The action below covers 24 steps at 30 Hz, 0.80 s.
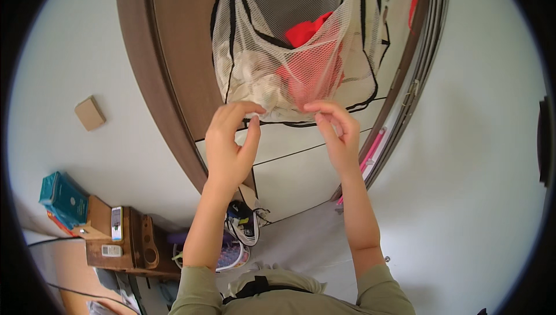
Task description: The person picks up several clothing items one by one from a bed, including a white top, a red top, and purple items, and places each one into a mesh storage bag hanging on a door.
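Mid-frame, my left hand (227, 135) and right hand (340, 132) curl at the mesh bag (272, 60), low edge; whether they're gripping, I can't tell. Best work both sides evenly.

Over on the left wall, there's a beige square plate (90, 113)! Below it, a teal box (63, 199) sits beside a wooden cabinet (104, 264), and look, a phone-like device (117, 224) and a white remote (112, 250) right near each other. Down low, a white-rimmed basket (248, 255). Across to the right, a bright pink pole (373, 146) runs alongside the metal rails (412, 92), and a dark object (544, 141) hugs the far edge.
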{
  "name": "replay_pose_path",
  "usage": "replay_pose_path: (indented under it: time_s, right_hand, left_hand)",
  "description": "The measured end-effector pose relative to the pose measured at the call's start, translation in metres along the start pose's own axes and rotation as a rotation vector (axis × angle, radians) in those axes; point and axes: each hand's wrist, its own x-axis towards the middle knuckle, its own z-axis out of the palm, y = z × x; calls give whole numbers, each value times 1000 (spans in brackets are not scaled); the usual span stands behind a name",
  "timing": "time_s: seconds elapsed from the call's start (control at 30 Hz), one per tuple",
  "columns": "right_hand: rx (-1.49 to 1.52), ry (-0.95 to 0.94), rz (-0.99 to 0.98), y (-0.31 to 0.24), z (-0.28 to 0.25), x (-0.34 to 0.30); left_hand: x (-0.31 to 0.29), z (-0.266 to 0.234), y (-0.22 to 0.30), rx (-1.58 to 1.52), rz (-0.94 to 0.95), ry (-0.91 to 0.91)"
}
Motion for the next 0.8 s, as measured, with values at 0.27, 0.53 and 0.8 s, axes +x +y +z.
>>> replay_pose_path:
  time_s: [0.27, 0.53, 0.8]
  right_hand:
    - [215, -148, 200, 20, 38, -41]
    - [451, -354, 363, 15, 98, -89]
    - [618, -551, 502, -7, 166, -146]
  left_hand:
    - [-61, -17, -18, 44, -274, 24]
    - [-126, -66, -24, 73, -455, 155]
    - [-195, -124, -5, 151, -647, 233]
